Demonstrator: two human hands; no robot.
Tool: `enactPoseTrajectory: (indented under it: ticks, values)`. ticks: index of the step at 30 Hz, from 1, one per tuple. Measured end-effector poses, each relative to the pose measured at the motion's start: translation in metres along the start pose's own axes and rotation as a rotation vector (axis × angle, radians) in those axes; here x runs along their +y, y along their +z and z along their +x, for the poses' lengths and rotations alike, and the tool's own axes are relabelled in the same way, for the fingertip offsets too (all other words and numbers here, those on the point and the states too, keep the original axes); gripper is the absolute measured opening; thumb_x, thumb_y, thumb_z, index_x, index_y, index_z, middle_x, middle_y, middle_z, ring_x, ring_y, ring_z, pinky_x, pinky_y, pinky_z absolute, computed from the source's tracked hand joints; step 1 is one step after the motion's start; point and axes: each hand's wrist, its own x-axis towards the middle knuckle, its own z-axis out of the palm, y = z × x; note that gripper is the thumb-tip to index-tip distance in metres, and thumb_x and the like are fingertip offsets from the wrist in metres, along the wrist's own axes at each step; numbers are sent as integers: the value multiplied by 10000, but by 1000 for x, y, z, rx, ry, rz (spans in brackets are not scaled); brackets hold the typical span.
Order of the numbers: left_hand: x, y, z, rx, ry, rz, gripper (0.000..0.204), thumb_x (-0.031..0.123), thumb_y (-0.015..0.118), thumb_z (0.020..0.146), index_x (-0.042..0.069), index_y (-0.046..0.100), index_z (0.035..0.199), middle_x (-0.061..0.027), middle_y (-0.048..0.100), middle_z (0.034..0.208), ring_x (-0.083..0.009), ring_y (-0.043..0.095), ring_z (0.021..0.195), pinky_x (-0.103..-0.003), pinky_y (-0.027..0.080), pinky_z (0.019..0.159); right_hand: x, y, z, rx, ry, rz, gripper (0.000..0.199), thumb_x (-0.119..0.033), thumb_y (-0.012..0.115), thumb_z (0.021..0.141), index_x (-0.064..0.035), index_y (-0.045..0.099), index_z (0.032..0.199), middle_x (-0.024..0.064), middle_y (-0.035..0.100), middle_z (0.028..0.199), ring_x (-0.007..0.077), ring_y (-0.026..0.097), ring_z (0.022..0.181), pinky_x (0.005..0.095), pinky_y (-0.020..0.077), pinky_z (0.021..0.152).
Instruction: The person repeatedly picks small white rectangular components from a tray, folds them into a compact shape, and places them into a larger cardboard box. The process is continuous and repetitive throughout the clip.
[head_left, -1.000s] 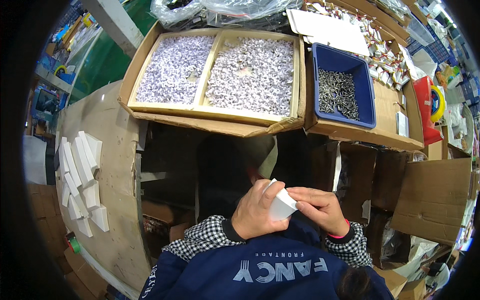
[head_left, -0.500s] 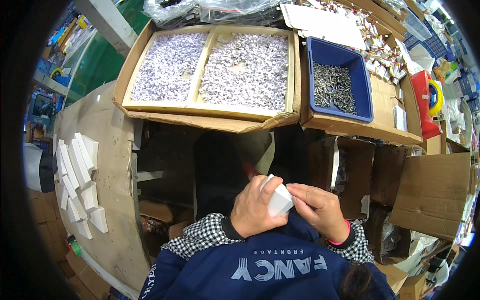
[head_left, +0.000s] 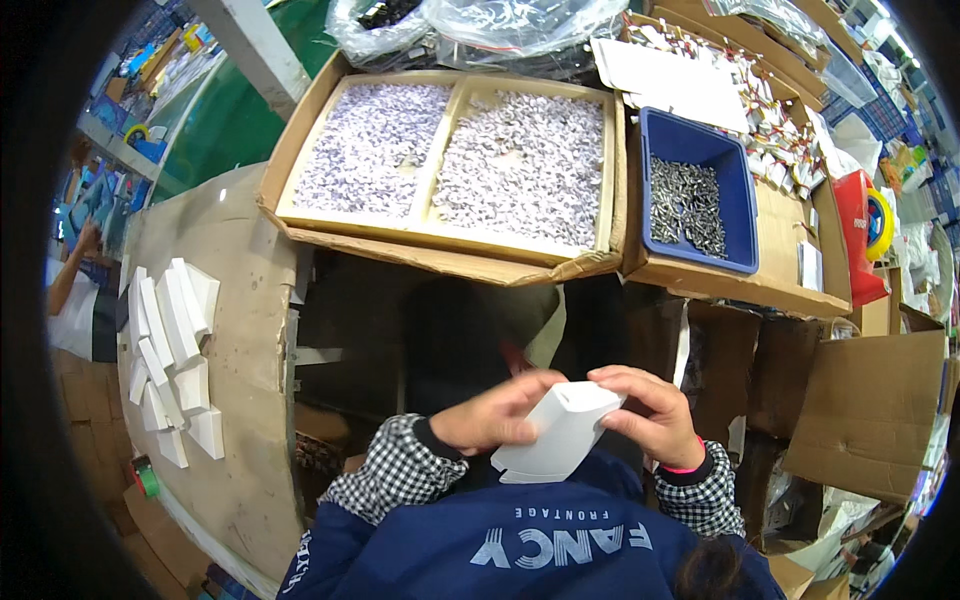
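Between my two hands, in front of my chest, is a white flat-sided plastic casing [head_left: 550, 440] with a slot near its upper end. My left hand [head_left: 488, 412] grips its left side, with the thumb lying on the broad face. Fingers of my right hand [head_left: 650, 412] are closed on its upper right end. Whether a small part sits under those right fingertips cannot be made out. Several similar white casings [head_left: 178, 340] lie in a loose pile on the table at the left.
A divided cream tray [head_left: 432, 190] full of small white pieces stands ahead in a cardboard box. Right of it is a blue bin [head_left: 745, 200] of small metal parts. Wired white parts [head_left: 770, 110] lie beyond. Open cardboard boxes [head_left: 870, 400] stand at the right. Another person's arm [head_left: 72, 270] shows far left.
The casing has been turned so its broad face and slotted end now show. My left hand has shifted from wrapping over it to its left side. The whole view has shifted slightly.
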Motion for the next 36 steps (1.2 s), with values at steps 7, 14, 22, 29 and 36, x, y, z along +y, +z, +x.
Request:
enactPoseTrajectory:
  ticks: [7,14,22,29,36]
  values:
    - [-28,1,5,-189,-145,-263,793,387,760,706,39,398,1320,-147,524,1177,-278,508,1171,-423,385,1042,-9,6,15,23,-192,-444,315,-112,760,724,-72,698,1031,59,644,954,225,580,920,325,469,794]
    - [-41,12,8,-273,-61,-394,757,374,765,698,37,414,1277,-109,516,1103,-204,535,1033,-339,443,911,-4,6,8,85,-202,-452,244,-64,720,756,-69,715,1000,42,649,896,220,585,877,313,473,765]
    - [-55,20,7,-368,11,-616,781,342,734,708,-33,371,1289,-129,495,1069,-217,521,984,-333,421,861,-8,-8,4,-89,-148,-170,226,55,626,803,-19,684,1008,103,662,936,247,616,923,328,486,824]
    - [-58,26,9,-346,-9,-550,786,375,719,703,-41,374,1274,-150,482,1058,-232,497,961,-345,402,835,-7,-8,-1,-58,-122,-133,255,94,623,774,-24,684,992,99,667,914,248,628,913,344,488,838]
    - [-58,31,7,-329,89,-503,792,384,705,719,-8,359,1314,-131,487,1072,-204,511,953,-320,416,820,-8,-3,-7,1,-188,-245,220,35,628,803,-40,681,1003,102,683,945,248,637,930,390,457,911]
